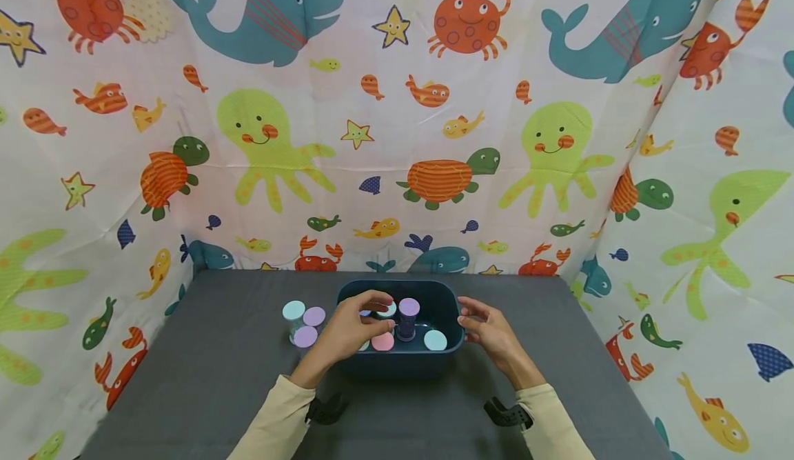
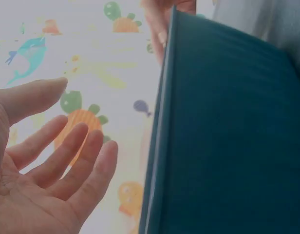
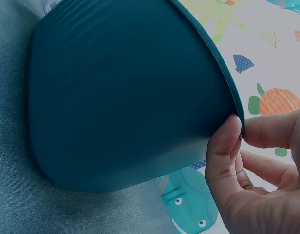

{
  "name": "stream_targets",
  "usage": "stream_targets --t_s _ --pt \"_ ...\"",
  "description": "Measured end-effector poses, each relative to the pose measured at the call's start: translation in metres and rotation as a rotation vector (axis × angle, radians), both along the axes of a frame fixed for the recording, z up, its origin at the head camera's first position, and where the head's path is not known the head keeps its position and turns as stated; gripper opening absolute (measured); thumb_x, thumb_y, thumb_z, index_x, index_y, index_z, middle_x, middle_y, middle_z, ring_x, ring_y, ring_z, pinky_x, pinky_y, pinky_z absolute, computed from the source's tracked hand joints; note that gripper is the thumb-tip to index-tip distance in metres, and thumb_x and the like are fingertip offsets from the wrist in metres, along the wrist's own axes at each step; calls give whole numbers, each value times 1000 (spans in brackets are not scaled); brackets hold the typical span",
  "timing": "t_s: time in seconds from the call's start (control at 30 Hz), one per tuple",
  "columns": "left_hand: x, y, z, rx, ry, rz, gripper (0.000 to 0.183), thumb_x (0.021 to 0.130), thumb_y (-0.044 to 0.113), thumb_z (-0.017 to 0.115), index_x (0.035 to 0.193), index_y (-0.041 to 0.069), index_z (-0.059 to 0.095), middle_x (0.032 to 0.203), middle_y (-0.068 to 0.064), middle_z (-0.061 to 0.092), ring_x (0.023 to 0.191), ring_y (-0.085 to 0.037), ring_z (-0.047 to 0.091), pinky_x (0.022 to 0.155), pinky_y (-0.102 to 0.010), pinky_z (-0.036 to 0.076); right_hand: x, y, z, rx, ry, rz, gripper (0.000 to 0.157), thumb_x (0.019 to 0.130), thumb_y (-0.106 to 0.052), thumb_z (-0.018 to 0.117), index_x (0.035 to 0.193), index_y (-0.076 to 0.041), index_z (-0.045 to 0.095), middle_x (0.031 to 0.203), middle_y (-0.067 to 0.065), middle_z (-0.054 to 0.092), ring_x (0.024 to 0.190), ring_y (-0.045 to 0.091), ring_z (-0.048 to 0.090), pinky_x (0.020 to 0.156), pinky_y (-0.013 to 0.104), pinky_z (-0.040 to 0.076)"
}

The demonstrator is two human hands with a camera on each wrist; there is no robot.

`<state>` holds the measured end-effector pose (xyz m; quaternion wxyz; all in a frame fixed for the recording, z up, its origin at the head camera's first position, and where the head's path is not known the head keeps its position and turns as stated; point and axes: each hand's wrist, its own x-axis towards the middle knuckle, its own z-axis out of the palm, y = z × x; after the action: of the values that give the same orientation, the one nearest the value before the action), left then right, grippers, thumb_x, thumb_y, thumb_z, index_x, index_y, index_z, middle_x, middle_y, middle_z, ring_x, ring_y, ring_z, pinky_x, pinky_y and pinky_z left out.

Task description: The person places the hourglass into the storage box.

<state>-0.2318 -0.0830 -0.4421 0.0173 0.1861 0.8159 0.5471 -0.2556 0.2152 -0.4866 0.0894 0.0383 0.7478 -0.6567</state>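
Note:
A dark teal plastic bin point(image 1: 397, 367) stands on the table with several small lidded jars in it. Among these are a purple-lidded jar point(image 1: 409, 308), a pink-lidded one point(image 1: 382, 341) and a light-blue-lidded one point(image 1: 435, 340). My left hand point(image 1: 347, 325) hovers over the bin's left part, hiding some jars; the left wrist view shows its fingers spread and empty. With thumb and fingers, my right hand point(image 1: 493, 336) pinches the rim at the bin's right end. That grip shows closely in the right wrist view, at the bin wall point(image 3: 121, 97).
Left of the bin stand a light-blue-lidded jar point(image 1: 293, 310) and two purple-lidded jars, one at the back point(image 1: 314, 316) and one in front point(image 1: 305, 336). The grey tabletop point(image 1: 205, 377) is bounded by a curtain point(image 1: 384, 136) printed with sea animals.

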Motion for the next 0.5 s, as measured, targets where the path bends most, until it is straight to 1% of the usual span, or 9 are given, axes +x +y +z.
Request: stream_targets --t_s 0.1,0.17,0.27,0.37,0.43,0.5 --pt "6 -12 3 -6 19 68 36 86 23 76 119 20 65 120 -4 67 102 -17 68 87 -31 58 0 0 -1 -2 4 2 44 97 -7 58 141 -10 52 116 13 52 91 20 57 71 26 55" --pt "11 -20 4 -6 28 107 36 86 24 77 120 22 65 120 -4 68 98 -17 69 85 -29 58 0 0 -1 -3 7 2 44 97 -7 58 141 -10 52 116 13 51 91 20 57 71 26 55" --pt "21 -32 5 21 42 141 36 86 24 76 120 22 65 118 -4 68 101 -23 68 85 -30 57 0 0 -1 -3 6 9 44 97 -8 58 141 -10 52 117 13 51 90 19 57 72 27 55" --pt "29 -43 5 46 65 163 36 87 24 76 120 21 65 117 -2 67 108 -30 65 90 -34 56 0 0 -1 -4 6 12 44 97 -8 58 140 -10 52 118 14 51 90 20 57 73 27 55" --pt "35 -49 3 66 77 187 35 87 23 75 120 20 64 117 -3 67 109 -32 64 92 -38 56 0 1 -1 2 9 16 44 97 -9 58 141 -10 51 119 14 51 91 20 57 73 27 55" --pt "38 -55 1 66 97 222 35 87 23 75 120 20 64 117 -2 67 109 -31 65 93 -39 56 1 1 -1 7 11 14 44 97 -10 58 141 -10 52 119 15 51 91 21 57 74 27 55"
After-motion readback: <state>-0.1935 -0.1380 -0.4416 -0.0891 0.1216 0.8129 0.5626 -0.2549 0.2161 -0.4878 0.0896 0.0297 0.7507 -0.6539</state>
